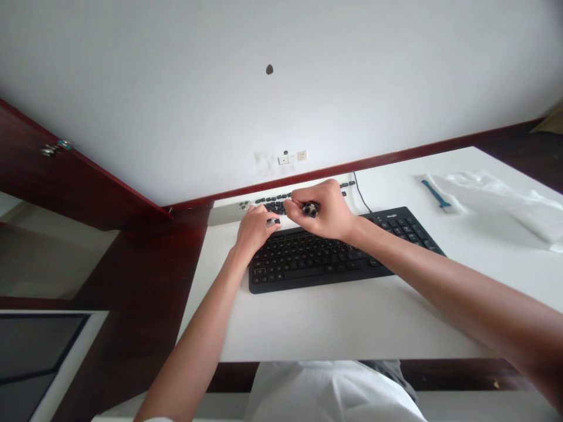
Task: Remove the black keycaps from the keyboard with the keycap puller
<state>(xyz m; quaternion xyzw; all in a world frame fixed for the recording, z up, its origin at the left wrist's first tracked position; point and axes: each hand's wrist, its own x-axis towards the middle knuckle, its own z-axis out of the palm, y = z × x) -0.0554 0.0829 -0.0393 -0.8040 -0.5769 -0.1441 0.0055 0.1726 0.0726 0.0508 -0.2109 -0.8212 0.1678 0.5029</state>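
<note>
So the small grey-and-dark piece (273,221) was right out at your left fingertips, just past the far edge of the keyboard toward its left end. Your left hand (254,227) was pinching it between thumb and fingers, though it's too tiny for me to tell exactly what it was. Your right hand (326,208) was right beside that, curled into a fist around a dark tool (310,210) with a light-and-dark patterned end facing up at the camera. Its other end was hidden, so I can't say whether it was touching the piece.

Under your wrists you had the black keyboard (303,258) lying flat on the white table (308,328), with your right forearm crossing over the right part of it. Beyond it, a bunch of loose black keycaps (275,207) lay in rough rows, partly blocked by your hands. The cable (361,193) ran from the keyboard's back edge toward the wall.

Off to the right you'd got a blue tool (436,193) lying on something white, just beside a crumpled white plastic bag (523,205). Behind the table was the pale wall (176,88) with its outlets (292,157), and a dark red door (65,176) stood on the left.
</note>
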